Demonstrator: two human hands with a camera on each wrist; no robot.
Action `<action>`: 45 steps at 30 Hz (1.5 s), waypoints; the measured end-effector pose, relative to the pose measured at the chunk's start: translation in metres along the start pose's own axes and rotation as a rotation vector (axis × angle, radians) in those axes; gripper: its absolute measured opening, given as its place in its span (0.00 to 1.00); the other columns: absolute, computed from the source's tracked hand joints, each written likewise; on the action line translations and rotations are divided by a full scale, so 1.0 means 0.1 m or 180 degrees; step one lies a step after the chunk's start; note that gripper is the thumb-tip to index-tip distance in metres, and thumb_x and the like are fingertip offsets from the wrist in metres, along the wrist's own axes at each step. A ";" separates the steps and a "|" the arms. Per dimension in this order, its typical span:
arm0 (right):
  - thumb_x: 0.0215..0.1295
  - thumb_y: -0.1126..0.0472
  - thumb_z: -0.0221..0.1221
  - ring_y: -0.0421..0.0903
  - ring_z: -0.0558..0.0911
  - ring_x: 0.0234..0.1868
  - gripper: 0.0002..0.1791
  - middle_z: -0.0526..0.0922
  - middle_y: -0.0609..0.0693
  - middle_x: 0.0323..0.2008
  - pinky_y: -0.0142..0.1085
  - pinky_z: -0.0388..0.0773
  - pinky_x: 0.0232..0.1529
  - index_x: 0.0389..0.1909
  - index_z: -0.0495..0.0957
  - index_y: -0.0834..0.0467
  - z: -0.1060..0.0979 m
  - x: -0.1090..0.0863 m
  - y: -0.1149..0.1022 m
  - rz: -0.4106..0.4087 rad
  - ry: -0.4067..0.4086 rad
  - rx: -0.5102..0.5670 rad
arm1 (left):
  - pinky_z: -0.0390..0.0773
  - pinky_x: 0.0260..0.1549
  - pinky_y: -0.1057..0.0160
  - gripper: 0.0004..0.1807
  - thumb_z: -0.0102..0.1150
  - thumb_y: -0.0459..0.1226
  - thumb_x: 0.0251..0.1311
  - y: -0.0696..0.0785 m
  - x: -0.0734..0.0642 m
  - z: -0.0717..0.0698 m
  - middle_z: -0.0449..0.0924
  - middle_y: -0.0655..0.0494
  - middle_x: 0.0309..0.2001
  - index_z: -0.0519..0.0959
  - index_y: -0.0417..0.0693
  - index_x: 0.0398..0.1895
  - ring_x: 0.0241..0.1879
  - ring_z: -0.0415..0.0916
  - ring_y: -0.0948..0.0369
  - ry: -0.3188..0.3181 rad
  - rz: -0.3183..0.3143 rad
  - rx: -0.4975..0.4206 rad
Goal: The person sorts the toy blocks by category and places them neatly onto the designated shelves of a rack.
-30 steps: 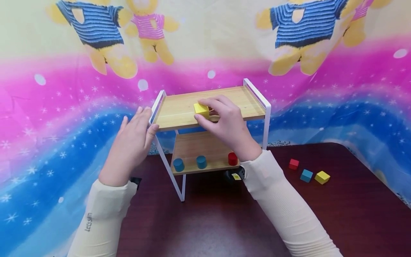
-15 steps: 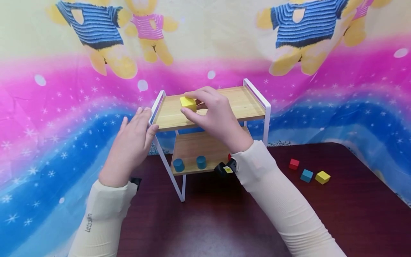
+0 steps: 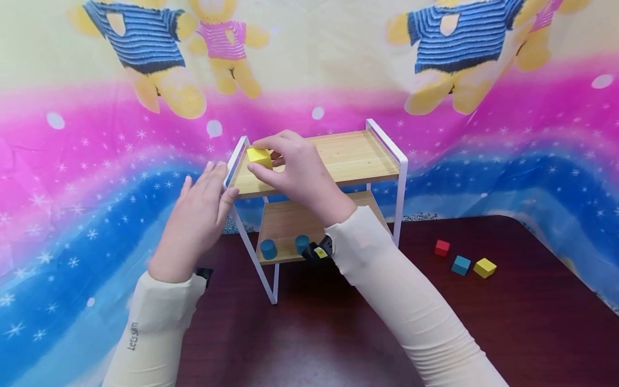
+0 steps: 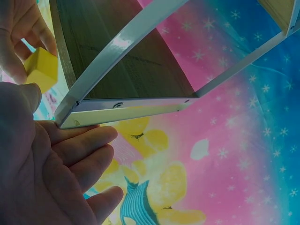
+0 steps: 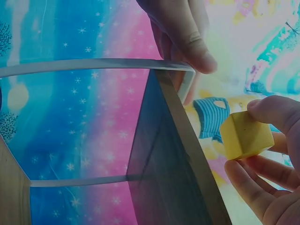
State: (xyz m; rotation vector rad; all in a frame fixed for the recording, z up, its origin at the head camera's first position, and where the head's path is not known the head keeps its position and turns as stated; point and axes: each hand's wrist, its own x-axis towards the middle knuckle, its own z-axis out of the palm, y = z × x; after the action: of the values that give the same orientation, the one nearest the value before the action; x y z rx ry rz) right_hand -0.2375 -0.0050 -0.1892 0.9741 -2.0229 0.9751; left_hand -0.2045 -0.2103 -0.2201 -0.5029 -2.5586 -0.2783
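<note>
Yellow cube (image 3: 258,157) in right grip (image 3: 299,167), shifted farther left

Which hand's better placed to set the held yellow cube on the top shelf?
Probably the right hand: it pinches the yellow cube near the top shelf, while the left hand touches the white frame.

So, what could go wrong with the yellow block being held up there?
The yellow block is pinched in the right grip and might slip out. It is also near the white frame and left grip, and could bump either. The black wrist device overlaps a blue cylinder in the head view; if truly close, it might knock it off the lower shelf.
</note>
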 end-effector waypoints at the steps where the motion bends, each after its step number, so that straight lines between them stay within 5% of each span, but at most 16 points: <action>1: 0.57 0.55 0.65 0.39 0.77 0.39 0.20 0.79 0.50 0.40 0.27 0.78 0.42 0.49 0.80 0.60 0.02 0.01 0.00 0.0024 -0.0017 -0.0010 | 0.38 0.68 0.44 0.34 0.35 0.53 0.71 0.00 0.00 0.00 0.53 0.45 0.71 0.49 0.46 0.74 0.72 0.43 0.51 -0.0003 -0.0001 0.0000; 16: 0.58 0.54 0.64 0.44 0.77 0.39 0.18 0.78 0.50 0.38 0.28 0.78 0.40 0.47 0.81 0.58 0.24 0.03 -0.06 0.0202 -0.0223 -0.0129 | 0.38 0.67 0.42 0.35 0.34 0.55 0.70 -0.01 -0.01 -0.01 0.53 0.44 0.71 0.50 0.44 0.73 0.72 0.43 0.51 -0.0022 0.0030 -0.0039; 31: 0.59 0.53 0.64 0.41 0.76 0.43 0.17 0.79 0.50 0.49 0.23 0.76 0.40 0.47 0.81 0.58 0.29 0.00 -0.06 0.0236 -0.0273 -0.0222 | 0.39 0.67 0.43 0.34 0.31 0.54 0.71 -0.01 -0.01 0.00 0.53 0.45 0.71 0.49 0.46 0.74 0.72 0.43 0.52 0.0013 0.0040 -0.0035; 45: 0.58 0.52 0.65 0.43 0.76 0.39 0.18 0.77 0.53 0.46 0.22 0.76 0.37 0.45 0.81 0.59 0.34 -0.02 -0.05 0.0303 -0.0317 -0.0369 | 0.38 0.67 0.43 0.34 0.31 0.55 0.71 -0.02 -0.01 0.00 0.53 0.46 0.71 0.48 0.47 0.74 0.72 0.42 0.53 -0.0006 -0.0002 -0.0028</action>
State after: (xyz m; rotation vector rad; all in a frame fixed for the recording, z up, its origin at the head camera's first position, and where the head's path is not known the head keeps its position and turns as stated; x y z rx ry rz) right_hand -0.2408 -0.0350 -0.2057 0.8868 -2.2003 0.8627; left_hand -0.2041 -0.2126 -0.2211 -0.5057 -2.5603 -0.2895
